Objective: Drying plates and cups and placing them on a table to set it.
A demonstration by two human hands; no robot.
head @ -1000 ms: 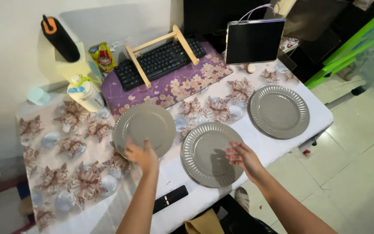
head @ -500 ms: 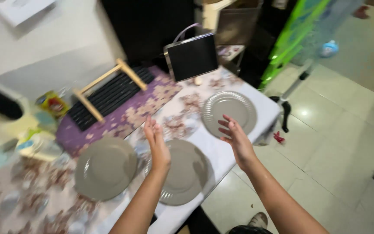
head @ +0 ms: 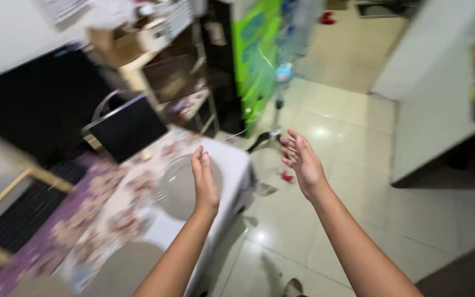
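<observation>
Head view is showing the left hand [head: 203,179] and right hand [head: 301,163] hovering open-palmed, each grip empty, the grey plate [head: 180,187] lying at nine o'clock on the tabletop [head: 232,165], best approached slowly.

Cloth-covered table [head: 236,159] with grey plates [head: 180,187], apparently a keyboard [head: 23,212].

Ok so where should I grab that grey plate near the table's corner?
Take the plate by its ribbed rim, on the side facing the table's corner edge. It lies flat, so slide fingers under the rim there. The left hand is closest.
</observation>
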